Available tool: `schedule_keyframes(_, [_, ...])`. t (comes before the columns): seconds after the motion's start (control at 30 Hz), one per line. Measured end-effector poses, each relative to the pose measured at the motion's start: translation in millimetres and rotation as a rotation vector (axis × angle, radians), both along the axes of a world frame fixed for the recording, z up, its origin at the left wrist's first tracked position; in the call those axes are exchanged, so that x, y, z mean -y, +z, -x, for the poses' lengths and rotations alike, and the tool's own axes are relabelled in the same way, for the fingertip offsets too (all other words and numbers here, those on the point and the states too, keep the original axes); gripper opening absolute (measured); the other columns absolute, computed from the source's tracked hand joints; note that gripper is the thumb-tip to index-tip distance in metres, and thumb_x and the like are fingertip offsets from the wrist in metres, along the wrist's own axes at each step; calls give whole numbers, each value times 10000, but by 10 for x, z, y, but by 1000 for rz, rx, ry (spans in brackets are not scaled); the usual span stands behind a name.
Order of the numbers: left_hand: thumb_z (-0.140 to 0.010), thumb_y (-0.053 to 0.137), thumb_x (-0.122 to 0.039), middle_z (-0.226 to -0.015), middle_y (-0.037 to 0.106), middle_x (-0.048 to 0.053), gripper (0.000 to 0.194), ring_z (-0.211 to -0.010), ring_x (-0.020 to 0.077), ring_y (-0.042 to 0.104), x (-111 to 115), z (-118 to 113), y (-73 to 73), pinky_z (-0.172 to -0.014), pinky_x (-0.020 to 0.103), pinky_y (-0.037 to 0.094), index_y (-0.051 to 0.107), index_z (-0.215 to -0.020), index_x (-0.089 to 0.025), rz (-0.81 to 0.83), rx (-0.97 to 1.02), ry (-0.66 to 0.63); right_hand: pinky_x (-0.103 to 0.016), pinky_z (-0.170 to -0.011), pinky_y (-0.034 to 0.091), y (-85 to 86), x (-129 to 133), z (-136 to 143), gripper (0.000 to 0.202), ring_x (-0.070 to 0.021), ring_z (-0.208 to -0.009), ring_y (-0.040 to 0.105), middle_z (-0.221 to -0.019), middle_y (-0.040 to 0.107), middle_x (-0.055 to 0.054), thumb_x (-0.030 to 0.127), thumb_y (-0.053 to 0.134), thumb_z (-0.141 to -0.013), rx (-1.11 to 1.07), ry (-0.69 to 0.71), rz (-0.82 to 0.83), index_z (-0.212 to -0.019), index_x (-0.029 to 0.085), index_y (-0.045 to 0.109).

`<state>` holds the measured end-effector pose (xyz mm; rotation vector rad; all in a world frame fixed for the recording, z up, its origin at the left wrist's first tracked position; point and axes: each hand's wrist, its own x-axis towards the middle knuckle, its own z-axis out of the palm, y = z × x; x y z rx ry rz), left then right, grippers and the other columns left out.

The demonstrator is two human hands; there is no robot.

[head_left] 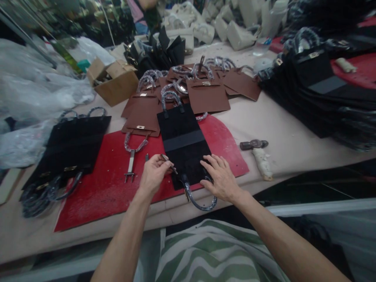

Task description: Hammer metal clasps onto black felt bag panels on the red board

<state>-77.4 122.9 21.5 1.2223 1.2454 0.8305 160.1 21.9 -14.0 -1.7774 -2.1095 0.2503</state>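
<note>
A black bag panel (186, 135) with a paler grey band across it lies flat before me on a red board (225, 147). Plastic-wrapped handles (202, 205) stick out at its near end, and another pair shows at its far end. My left hand (155, 172) is closed on a thin, dark, pen-like tool (169, 163), whose tip points at the panel's lower left. Resting on the panel's right edge, my right hand (220, 176) has its fingers spread. Left of the panel, a pronged metal tool (131, 166) lies on the board.
Brown bag panels (208, 96) with wrapped handles spread behind the board. Black panels lie in a stack (317, 90) at right and a smaller pile (76, 141) at left. A hammer (260, 156) rests at right. Behind are a cardboard box (117, 86) and pale bags (237, 35).
</note>
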Motion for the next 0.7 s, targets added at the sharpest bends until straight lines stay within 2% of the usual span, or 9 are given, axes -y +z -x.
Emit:
schedule_keyframes(0.1, [-679,776,-375,-797,709,29,381,-713,187,730,164,-274,-56,-678,298,585,574,-922,-163,22,192,34,-564,-1194,229,-1,-3,6,661,-366,-1435,315,-1545,431,-129,422,667,-839,6,-2,8,-1429,160,523])
schedule_keyframes(0.23, [-773,714,-338,-812,695,24,261,-735,169,727,275,-499,-198,-674,266,578,589,-919,-161,-92,151,11,-563,-1195,225,-3,2,7,653,-363,-1436,314,-1546,430,-124,427,658,-846,4,0,-4,-1429,165,522])
schedule_keyframes(0.37, [-860,632,-288,-854,699,33,125,-792,161,720,322,-515,-278,-744,275,584,603,-894,-171,-211,71,-43,-561,-1196,228,-3,11,8,655,-361,-1434,315,-1545,431,-121,418,668,-837,-6,-3,-16,-1425,168,526])
schedule_keyframes(0.57, [-884,623,-283,-872,701,33,111,-826,174,721,353,-501,-323,-798,310,590,595,-917,-182,-241,94,-53,-568,-1200,221,-14,11,0,661,-362,-1434,313,-1545,430,-122,432,670,-837,-19,0,-23,-1426,172,523])
schedule_keyframes(0.7, [-893,603,-271,-872,708,35,88,-832,176,719,357,-511,-332,-791,301,584,602,-922,-188,-288,36,-75,-573,-1201,223,-17,18,-9,667,-362,-1438,308,-1547,429,-117,424,677,-830,-36,-1,-27,-1430,179,520])
